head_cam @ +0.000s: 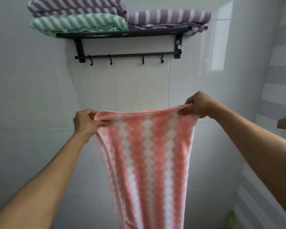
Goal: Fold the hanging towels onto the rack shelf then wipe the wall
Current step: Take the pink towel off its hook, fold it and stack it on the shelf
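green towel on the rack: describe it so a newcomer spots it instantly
Find the black rack high on the white wall. On the left of its shelf, the green towel lies folded under a purple towel. It is the only green-striped one.

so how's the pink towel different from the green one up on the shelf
The pink towel hangs open at full length, pinched at its top corners by the left hand and right hand; the green towel lies folded on the rack shelf under a purple towel. The pink one's bands run vertically with zigzag edges; the green one's run diagonally. Both pair their colour with white.
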Demonstrator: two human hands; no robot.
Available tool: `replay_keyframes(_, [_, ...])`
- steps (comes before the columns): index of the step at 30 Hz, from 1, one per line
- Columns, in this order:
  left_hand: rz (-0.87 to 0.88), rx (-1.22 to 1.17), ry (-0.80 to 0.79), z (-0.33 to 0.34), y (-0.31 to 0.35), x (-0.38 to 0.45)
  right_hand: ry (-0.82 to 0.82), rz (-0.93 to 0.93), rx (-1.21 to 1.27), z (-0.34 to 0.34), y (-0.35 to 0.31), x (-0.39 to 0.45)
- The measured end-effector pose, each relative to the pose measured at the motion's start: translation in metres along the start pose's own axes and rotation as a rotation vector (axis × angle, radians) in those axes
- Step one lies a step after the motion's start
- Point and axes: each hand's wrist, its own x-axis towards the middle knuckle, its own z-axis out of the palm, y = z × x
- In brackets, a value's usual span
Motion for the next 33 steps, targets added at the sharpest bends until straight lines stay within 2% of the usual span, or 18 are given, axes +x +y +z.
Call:
replay_keyframes(3, [-0.006, -0.115, 0.064, 0.002, 0.007, 0.006, -0.113, 0.006, 0.063, -0.008, 0.003, 0.0])
replay_keyframes(4, [0.007, -0.134, 0.058, 0.003, 0.01, 0.01, -0.092, -0.001, 0.099, -0.01, 0.004, 0.0])
replay_keyframes(7, [0.05, -0.242, 0.07, 0.004, 0.017, 0.019, 0.124, -0.023, 0.242, -0.016, 0.002, 0.002])
replay_keyframes(11, [-0.153, -0.181, -0.082, 0.007, -0.002, 0.013, 0.112, 0.03, 0.227, -0.011, 0.011, -0.001])
replay_keyframes(14, [-0.146, -0.259, 0.02, 0.006, -0.001, 0.016, 0.197, 0.017, 0.369, -0.014, 0.015, 0.001])
replay_keyframes(16, [-0.125, -0.283, 0.003, 0.007, 0.009, 0.021, 0.09, 0.017, 0.44, -0.019, 0.013, -0.003])
replay_keyframes(18, [-0.155, -0.24, -0.035, 0.003, 0.013, 0.024, -0.095, 0.007, 0.355, -0.02, 0.014, -0.009])
replay_keyframes(19, [-0.165, -0.238, -0.017, 0.001, 0.013, 0.029, -0.103, -0.002, 0.341, -0.021, 0.014, -0.011])
replay_keyframes(22, [-0.178, -0.299, 0.015, -0.003, 0.018, 0.032, 0.078, 0.001, 0.516, -0.025, 0.012, -0.01])
replay_keyframes(25, [-0.225, -0.272, -0.068, 0.0, 0.023, 0.02, 0.054, 0.045, 0.5, -0.02, 0.013, -0.012])
replay_keyframes(28, [-0.26, -0.344, -0.036, -0.006, 0.026, 0.023, 0.148, 0.056, 0.636, -0.013, 0.018, -0.01])
replay_keyframes(33, [-0.32, -0.33, -0.009, -0.011, 0.026, 0.023, 0.154, 0.108, 0.807, 0.001, 0.013, -0.011])
